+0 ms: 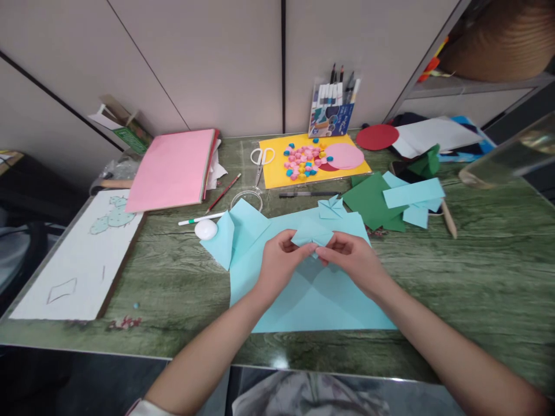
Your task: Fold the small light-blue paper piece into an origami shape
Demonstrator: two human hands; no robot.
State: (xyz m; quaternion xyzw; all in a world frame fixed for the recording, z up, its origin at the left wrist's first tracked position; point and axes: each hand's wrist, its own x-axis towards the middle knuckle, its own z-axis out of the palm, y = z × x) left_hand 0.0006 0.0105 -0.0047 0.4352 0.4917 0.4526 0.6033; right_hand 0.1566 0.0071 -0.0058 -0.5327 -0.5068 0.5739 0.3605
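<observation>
Between my two hands is a small folded piece of light blue paper (313,231), held a little above the table. My left hand (281,260) pinches its left side, and my right hand (353,259) pinches the right side; both thumbs meet at its lower middle edge. Beneath them lies a large light blue sheet (303,309). Another folded light blue paper piece (330,207) rests at that sheet's top edge. To the left are a creased light blue paper (249,226) and a white egg-shaped object (206,229).
Behind stand scissors (262,157), a yellow sheet (273,173) with small coloured balls, and a marker box (332,115). Green paper (370,202) and light blue strips (414,193) lie right. A pink paper stack (173,167) and cactus drawing (87,266) are left. A clear container (507,156) intrudes at right.
</observation>
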